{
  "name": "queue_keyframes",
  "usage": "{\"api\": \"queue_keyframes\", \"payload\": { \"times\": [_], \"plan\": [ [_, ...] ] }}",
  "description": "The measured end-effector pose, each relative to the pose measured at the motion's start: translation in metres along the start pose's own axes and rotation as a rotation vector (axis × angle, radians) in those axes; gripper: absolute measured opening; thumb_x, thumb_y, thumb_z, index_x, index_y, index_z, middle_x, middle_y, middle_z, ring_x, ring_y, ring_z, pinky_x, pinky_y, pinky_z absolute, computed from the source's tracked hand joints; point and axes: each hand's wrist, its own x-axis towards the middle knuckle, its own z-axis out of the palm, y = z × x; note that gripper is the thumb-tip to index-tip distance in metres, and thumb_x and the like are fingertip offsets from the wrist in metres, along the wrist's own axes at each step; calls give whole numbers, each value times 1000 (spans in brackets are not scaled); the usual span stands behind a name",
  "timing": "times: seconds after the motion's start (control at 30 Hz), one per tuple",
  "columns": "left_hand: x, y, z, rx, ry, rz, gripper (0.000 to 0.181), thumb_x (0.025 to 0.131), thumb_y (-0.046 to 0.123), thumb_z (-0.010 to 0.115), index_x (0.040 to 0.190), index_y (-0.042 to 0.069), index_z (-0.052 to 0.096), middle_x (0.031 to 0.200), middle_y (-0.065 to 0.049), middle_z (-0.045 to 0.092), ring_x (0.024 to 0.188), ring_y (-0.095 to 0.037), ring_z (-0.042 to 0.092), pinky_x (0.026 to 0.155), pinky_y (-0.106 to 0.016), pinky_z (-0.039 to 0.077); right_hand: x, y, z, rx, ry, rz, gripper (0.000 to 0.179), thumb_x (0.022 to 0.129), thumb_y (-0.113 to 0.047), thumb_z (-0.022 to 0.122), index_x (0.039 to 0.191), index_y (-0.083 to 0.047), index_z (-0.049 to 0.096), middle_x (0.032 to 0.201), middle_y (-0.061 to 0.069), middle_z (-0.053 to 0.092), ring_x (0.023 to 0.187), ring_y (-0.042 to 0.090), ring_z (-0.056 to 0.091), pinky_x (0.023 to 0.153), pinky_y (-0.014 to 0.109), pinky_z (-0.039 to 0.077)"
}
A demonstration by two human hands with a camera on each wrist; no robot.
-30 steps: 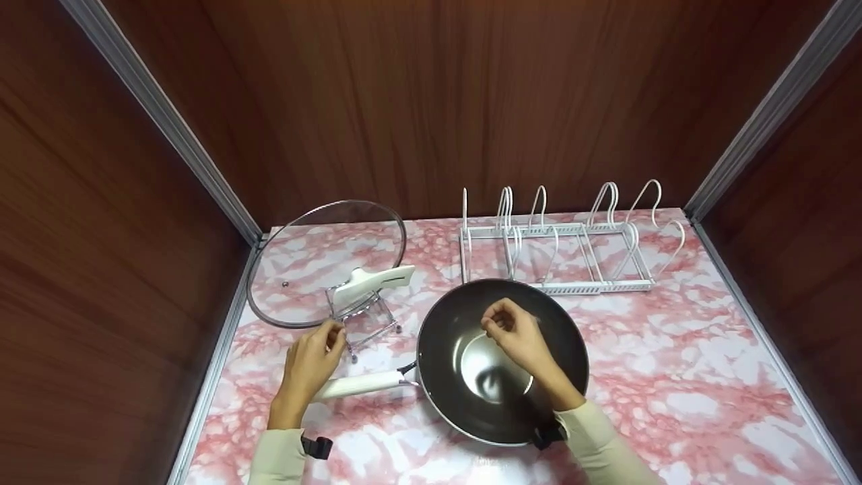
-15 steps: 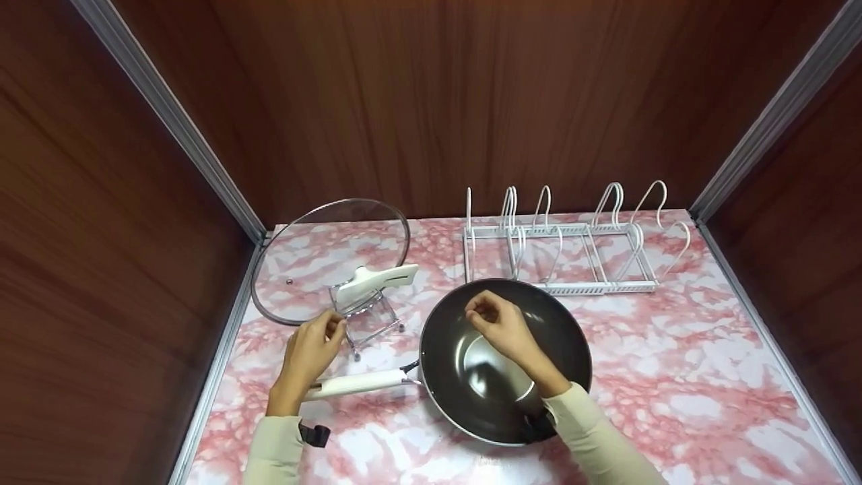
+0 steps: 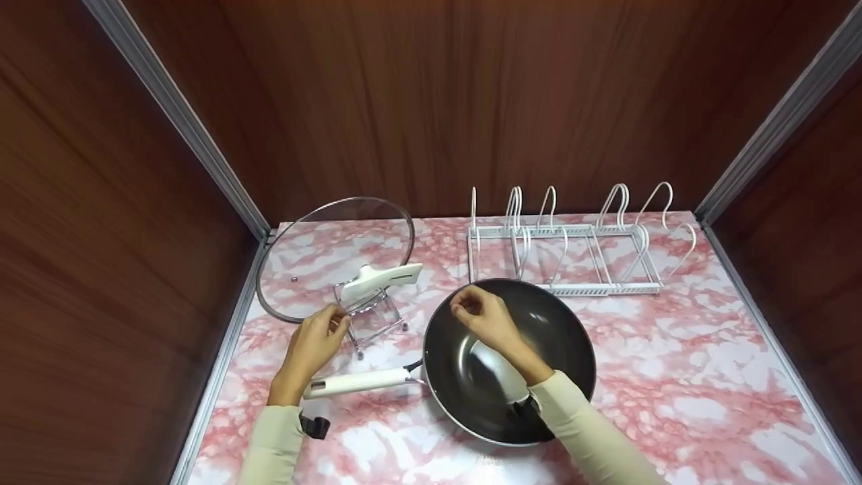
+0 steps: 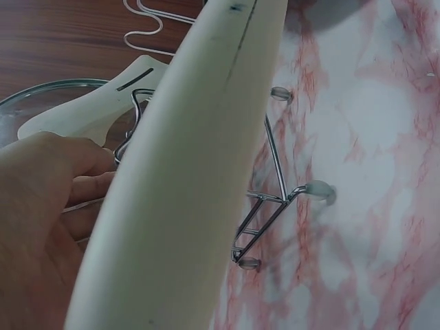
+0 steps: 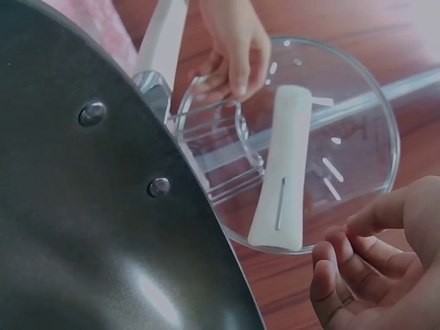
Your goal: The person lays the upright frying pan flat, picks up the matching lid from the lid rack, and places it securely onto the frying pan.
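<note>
A glass lid (image 3: 296, 250) with a white handle (image 3: 385, 280) leans at the back left, beside a small chrome wire stand (image 4: 275, 158). My left hand (image 3: 312, 347) hovers above the wok handle (image 3: 363, 382), its loosely bent fingertips right by the stand's wire and the lid's lower rim. In the left wrist view, the white wok handle cuts across the foreground in front of that hand. My right hand (image 3: 490, 322) is above the left part of the dark wok (image 3: 552, 377), with thumb and fingers loosely curled around nothing. The right wrist view shows its fingertips apart from the lid handle.
A white wire rack (image 3: 584, 290) with several upright loops stands at the back right, behind the wok. Brown wood-grain walls (image 3: 431, 108) and grey metal strips (image 3: 781, 108) enclose the pink-and-white marbled tabletop (image 3: 700, 404) on three sides.
My right hand has moved left across the wok towards the lid. My left hand has shifted slightly up towards the stand and lid. The view has shifted a little; the objects rest in place.
</note>
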Motion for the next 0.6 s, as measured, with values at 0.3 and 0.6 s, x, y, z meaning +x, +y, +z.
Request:
{"api": "queue_keyframes", "payload": {
  "times": [0.3, 0.6],
  "plan": [
    [4, -6, 4, -134, -28, 5, 19, 104, 15, 67, 117, 2, 72, 102, -11, 78, 97, -28, 74, 92, -49, 60, 12, 2, 9, 38, -50, 33, 8, 93, 2, 70, 91, -5, 69, 89, 14, 76, 75, 12, 69, 68, 20, 56],
    [9, -4, 9, -233, -71, 23, 19, 104, 8, 65, 117, -5, 70, 105, -18, 77, 102, -32, 74, 95, -49, 60, 22, 3, 17, 62, -85, 53, 5, 94, 0, 71, 95, -3, 67, 92, 17, 74, 72, 11, 66, 65, 20, 56]
  ]
}}
